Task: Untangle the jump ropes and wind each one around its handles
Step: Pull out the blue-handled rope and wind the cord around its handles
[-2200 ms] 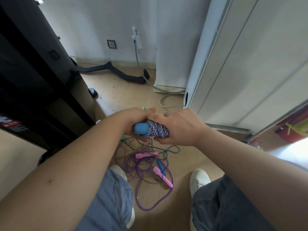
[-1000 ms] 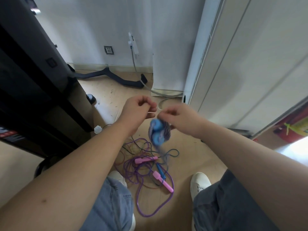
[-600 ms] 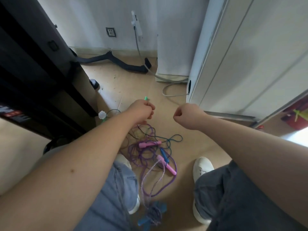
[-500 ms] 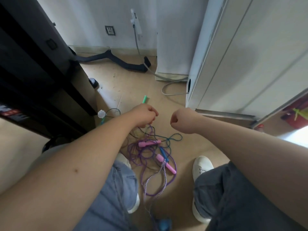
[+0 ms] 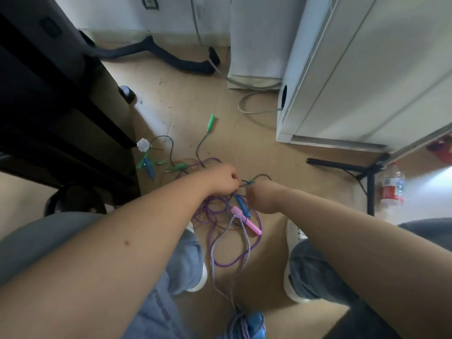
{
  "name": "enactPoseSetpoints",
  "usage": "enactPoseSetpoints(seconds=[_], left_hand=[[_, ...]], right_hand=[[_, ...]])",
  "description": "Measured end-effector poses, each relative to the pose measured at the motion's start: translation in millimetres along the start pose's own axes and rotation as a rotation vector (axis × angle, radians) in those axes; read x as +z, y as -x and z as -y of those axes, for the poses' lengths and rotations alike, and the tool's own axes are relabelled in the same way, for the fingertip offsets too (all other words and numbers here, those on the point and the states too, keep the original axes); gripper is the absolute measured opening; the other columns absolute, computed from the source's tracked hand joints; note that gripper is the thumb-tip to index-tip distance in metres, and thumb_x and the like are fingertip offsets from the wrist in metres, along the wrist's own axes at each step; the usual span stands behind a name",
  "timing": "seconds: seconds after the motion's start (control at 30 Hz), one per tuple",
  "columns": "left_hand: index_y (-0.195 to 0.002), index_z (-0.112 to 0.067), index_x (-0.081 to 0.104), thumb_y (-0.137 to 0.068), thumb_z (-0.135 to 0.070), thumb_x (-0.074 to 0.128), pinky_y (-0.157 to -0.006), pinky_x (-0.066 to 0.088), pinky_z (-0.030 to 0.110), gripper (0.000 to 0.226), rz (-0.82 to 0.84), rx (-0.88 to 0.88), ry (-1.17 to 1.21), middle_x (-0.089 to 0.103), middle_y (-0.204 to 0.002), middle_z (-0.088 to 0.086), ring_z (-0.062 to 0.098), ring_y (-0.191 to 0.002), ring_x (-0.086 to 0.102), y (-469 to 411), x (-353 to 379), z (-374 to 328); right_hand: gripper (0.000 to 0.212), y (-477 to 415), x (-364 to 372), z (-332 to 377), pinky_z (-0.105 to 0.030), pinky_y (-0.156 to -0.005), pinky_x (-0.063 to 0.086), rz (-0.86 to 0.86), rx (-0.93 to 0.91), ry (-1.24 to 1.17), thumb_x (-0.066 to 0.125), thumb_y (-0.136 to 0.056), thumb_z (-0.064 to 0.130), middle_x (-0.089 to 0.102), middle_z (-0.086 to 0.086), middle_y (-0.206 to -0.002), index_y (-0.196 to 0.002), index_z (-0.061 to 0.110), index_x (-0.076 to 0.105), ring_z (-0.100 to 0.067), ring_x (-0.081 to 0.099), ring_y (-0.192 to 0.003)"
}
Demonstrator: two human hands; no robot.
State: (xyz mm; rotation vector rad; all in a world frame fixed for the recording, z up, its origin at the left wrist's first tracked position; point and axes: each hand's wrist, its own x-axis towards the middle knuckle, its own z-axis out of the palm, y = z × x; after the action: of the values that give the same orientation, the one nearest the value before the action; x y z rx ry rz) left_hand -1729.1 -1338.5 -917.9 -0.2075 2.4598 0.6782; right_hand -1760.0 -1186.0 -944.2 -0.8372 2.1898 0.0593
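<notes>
one striped rope [image 5: 247, 326] lies mostly wound, near; the tangle [image 5: 220, 211] is unsorted. left hand [image 5: 221, 178] pinches a cord [image 5: 260, 176]; right hand [image 5: 260, 196] grip: cannot tell.

Rope tangle [image 5: 212, 214] lies on floor [image 5: 244, 148] between left shoe [image 5: 200, 280] and right shoe [image 5: 294, 234], bottle [image 5: 391, 189] far right.

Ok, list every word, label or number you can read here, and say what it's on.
None of the text in view can be read.
Bottle: it has a red label, but the print is too blurred to read.
Socket: no marking on it is legible.
</notes>
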Motion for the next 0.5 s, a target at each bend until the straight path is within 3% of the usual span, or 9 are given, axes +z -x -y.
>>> enactPoseSetpoints(seconds=[0.07, 0.2, 0.27, 0.37, 0.5], left_hand=[[-0.107, -0.019, 0.074, -0.095, -0.024, 0.054, -0.081, 0.041, 0.02, 0.023, 0.006, -0.03, 0.026, 0.071, -0.117, 0.003, 0.021, -0.109, 0.062, -12, 20, 4], [-0.113, -0.017, 0.073, -0.096, -0.021, 0.049, -0.103, 0.042, 0.026, 0.03, 0.063, -0.063, 0.082, 0.062, -0.137, -0.001, 0.018, -0.127, 0.055, -32, 59, 19], [-0.114, -0.018, 0.073, -0.098, -0.022, 0.046, -0.102, 0.039, 0.021, 0.032, 0.104, -0.086, 0.09, 0.062, -0.136, -0.005, 0.015, -0.131, 0.05, -38, 75, 27], [-0.113, -0.021, 0.074, -0.098, -0.026, 0.047, -0.099, 0.045, 0.023, 0.031, 0.155, -0.153, 0.131, 0.068, -0.125, -0.003, 0.019, -0.119, 0.059, -47, 104, 39], [-0.114, -0.016, 0.069, -0.1, -0.027, 0.048, -0.084, 0.038, 0.018, 0.027, 0.184, -0.226, 0.219, 0.067, -0.122, 0.001, 0.022, -0.117, 0.059, -51, 143, 49]], right_hand=[[0.031, -10, 17, -5, -0.037, -0.088, 0.052, 0.008, 0.011, -0.042, 0.048, -0.1, 0.027, 0.068, -0.01, -0.112, -0.118, 0.009, 0.065, -0.031, 0.064, -0.104], [0.033, -32, 46, -13, -0.034, -0.088, 0.05, 0.048, 0.031, -0.091, 0.046, -0.099, 0.029, 0.068, -0.01, -0.117, -0.122, 0.009, 0.06, -0.033, 0.063, -0.106], [0.033, -42, 60, -16, -0.035, -0.09, 0.052, 0.086, 0.045, -0.101, 0.046, -0.097, 0.027, 0.068, -0.009, -0.119, -0.123, 0.01, 0.059, -0.033, 0.063, -0.107], [0.034, -53, 83, -18, -0.037, -0.091, 0.053, 0.134, 0.068, -0.122, 0.052, -0.095, 0.029, 0.068, -0.01, -0.118, -0.124, 0.012, 0.059, -0.034, 0.064, -0.109], [0.029, -66, 119, -16, -0.034, -0.084, 0.052, 0.244, 0.057, -0.137, 0.05, -0.095, 0.019, 0.066, -0.01, -0.117, -0.122, 0.015, 0.059, -0.033, 0.064, -0.109]])
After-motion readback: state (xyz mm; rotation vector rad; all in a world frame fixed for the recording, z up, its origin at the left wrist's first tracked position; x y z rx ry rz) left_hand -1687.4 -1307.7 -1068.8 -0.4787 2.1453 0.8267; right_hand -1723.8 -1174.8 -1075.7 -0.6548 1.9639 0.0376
